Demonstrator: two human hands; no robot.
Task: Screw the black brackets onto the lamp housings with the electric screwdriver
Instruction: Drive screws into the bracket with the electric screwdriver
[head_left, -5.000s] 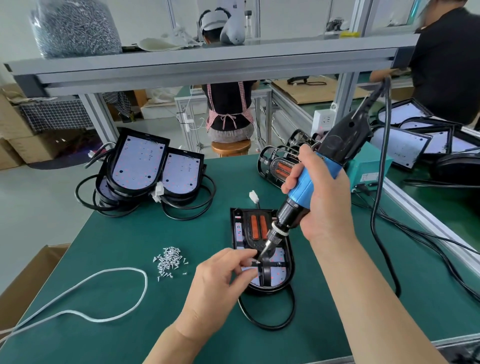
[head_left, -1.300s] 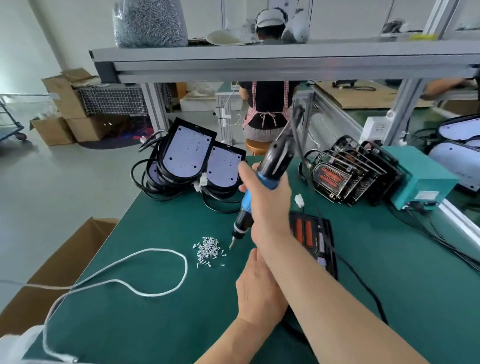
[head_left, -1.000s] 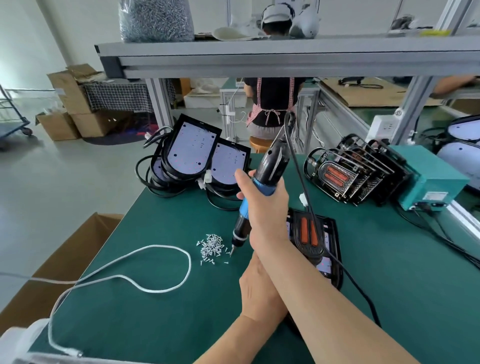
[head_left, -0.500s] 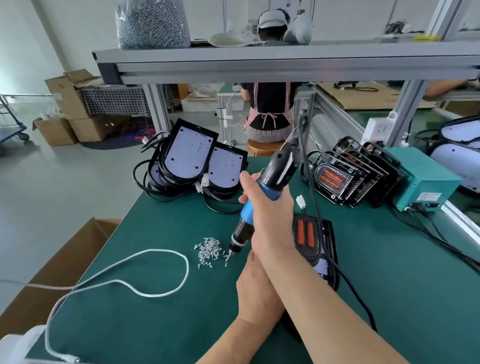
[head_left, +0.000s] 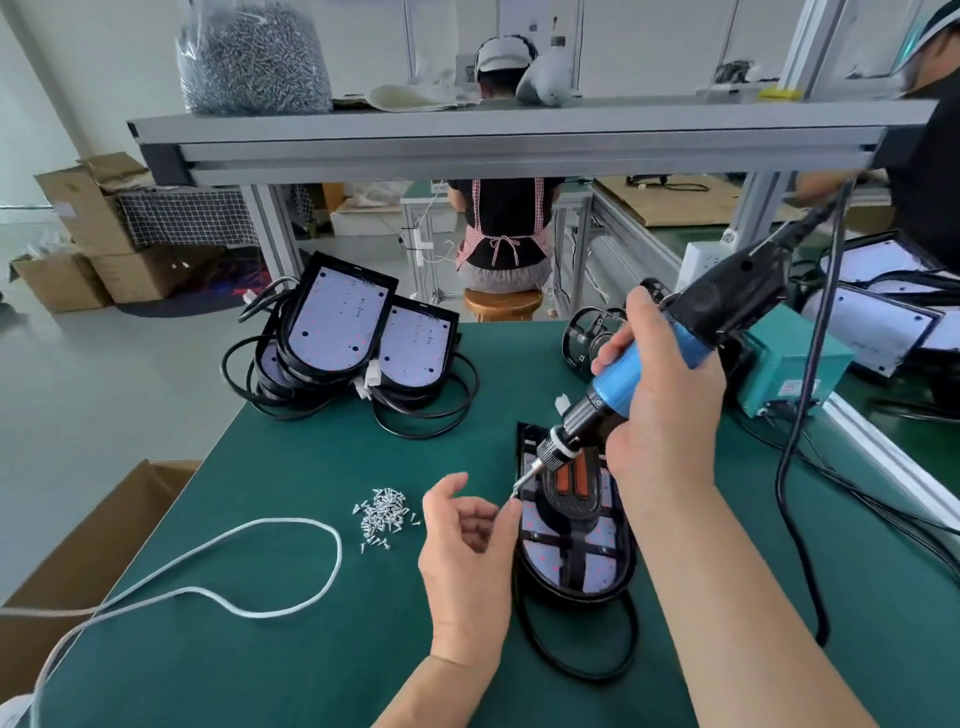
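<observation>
A black lamp housing (head_left: 540, 538) lies flat on the green table (head_left: 291, 665), with a black bracket (head_left: 577, 552) crossing its white LED board and an orange-slotted piece at its far end. My right hand (head_left: 662, 415) grips the blue and black electric screwdriver (head_left: 621, 371), tilted down to the left. A small screw hangs on its bit tip (head_left: 515, 491) over the housing's left edge. My left hand (head_left: 467, 530) hovers just left of the housing with fingers loosely curled; its index fingertip is close to the bit tip. A pile of loose screws (head_left: 383, 514) lies further left.
Stacked lamp housings (head_left: 337, 322) with coiled cables stand at the back left. Bracketed housings (head_left: 587, 332) and a teal power box (head_left: 795, 358) sit at the back right. A white cord (head_left: 260, 571) loops at front left; a cardboard box (head_left: 78, 545) stands beside the table. Overhead runs a shelf (head_left: 519, 145).
The screwdriver has swung from the screw pile rightward over the housing, now carrying a screw. My left hand has come out from under my right arm to beside the bit tip.
</observation>
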